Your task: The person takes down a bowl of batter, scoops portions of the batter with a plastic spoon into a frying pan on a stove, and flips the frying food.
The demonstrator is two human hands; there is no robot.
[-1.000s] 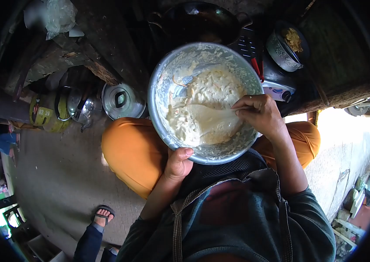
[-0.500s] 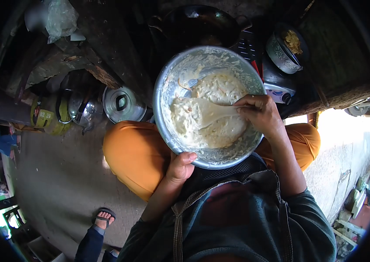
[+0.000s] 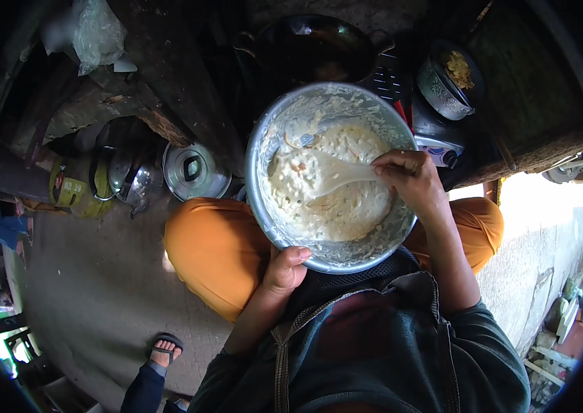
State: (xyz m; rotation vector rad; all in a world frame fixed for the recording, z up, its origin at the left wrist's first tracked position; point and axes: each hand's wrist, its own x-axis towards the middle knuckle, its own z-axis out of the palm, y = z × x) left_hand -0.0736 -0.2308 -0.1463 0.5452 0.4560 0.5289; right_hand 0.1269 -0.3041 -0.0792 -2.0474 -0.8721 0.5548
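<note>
A metal mixing bowl (image 3: 256, 180) sits tilted over my lap, its inner wall smeared with pale batter. Thick, lumpy batter (image 3: 353, 213) covers the bottom. My left hand (image 3: 284, 270) grips the near-left rim, thumb on top and the other fingers hidden below. In my right hand (image 3: 408, 175) is the handle of a whitish rice paddle (image 3: 346, 175), pinched near its end. The paddle's blade lies in the batter at the bowl's left side, partly coated.
Beyond the bowl stands a dark wok (image 3: 315, 51). At right, a pot (image 3: 439, 89) with fried pieces (image 3: 458, 70) rests by a gas stove (image 3: 439, 148). A lidded pot (image 3: 195, 172) and a kettle (image 3: 130, 175) stand left. Another person's sandalled foot (image 3: 165, 350) shows lower left.
The bowl sits slightly lower in view. The paddle has shifted slightly within the batter, and its blade appears more covered. Both hands keep their holds.
</note>
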